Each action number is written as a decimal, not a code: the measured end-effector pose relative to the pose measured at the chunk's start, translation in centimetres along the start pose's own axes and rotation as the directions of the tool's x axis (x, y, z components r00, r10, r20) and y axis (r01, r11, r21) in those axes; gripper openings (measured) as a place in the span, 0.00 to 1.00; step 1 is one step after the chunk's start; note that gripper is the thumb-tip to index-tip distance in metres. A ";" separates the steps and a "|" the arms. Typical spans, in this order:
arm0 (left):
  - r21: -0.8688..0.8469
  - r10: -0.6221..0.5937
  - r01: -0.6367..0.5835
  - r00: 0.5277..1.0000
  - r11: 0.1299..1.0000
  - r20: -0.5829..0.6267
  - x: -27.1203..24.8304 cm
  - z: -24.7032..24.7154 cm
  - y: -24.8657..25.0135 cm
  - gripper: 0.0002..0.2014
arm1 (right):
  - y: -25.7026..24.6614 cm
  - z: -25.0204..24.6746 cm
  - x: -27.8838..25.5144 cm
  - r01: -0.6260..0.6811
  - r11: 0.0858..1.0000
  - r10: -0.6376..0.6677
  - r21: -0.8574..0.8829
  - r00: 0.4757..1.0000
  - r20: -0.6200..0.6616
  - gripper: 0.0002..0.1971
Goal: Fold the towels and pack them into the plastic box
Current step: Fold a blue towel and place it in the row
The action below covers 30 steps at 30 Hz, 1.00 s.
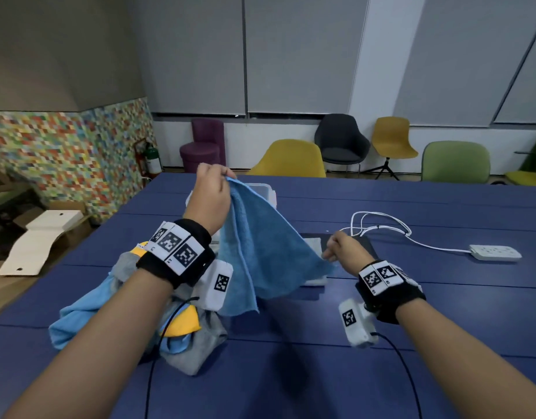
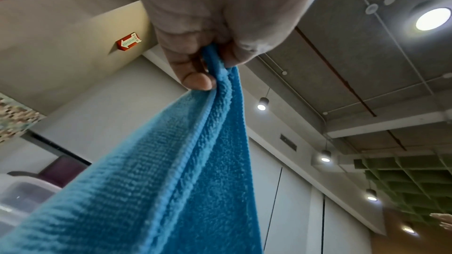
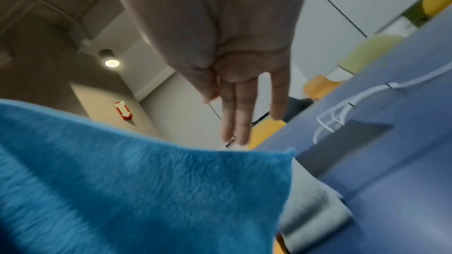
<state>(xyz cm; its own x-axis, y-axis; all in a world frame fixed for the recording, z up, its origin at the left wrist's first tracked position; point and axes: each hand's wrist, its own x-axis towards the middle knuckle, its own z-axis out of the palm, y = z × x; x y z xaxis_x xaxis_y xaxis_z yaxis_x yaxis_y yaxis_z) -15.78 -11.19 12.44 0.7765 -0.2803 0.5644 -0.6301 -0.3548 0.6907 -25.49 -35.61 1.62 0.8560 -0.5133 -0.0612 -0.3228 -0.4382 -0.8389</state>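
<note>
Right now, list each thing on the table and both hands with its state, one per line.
Blue towel: lifted, unfolded, hanging from one corner.
Left hand: raised, pinches the towel's top corner.
Right hand: fingers straight, beside the towel's free corner, not gripping it.
Towel pile: crumpled, unfolded, under the left forearm.
Grey towel: folded flat on the table.
Plastic box: open, mostly hidden behind the blue towel.
Power strip: lying flat, cord looped.
</note>
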 end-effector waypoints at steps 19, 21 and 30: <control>-0.250 0.137 -0.117 0.989 0.961 0.063 -2.1 2.8 5.1 0.11 | 3.3 8.3 -4.3 0.184 0.978 -0.159 -0.103 0.964 0.213 0.10; -0.168 0.169 -0.159 0.984 0.973 0.049 -2.1 2.4 4.8 0.09 | 3.7 7.9 -4.1 0.196 0.972 -0.172 -0.132 0.969 0.176 0.06; 0.103 0.042 -0.038 0.998 0.994 -0.038 0.6 -1.5 -1.9 0.05 | 3.2 -1.2 -2.4 0.218 0.955 -0.237 -0.200 0.969 -0.076 0.04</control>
<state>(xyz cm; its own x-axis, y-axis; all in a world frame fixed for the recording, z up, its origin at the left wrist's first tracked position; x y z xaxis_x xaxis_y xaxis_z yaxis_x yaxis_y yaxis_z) -14.14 -9.35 12.19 0.7487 -0.2603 0.6097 -0.6548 -0.4338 0.6189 -29.10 -36.69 -0.28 0.8748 -0.4496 0.1804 -0.2028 -0.6780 -0.7066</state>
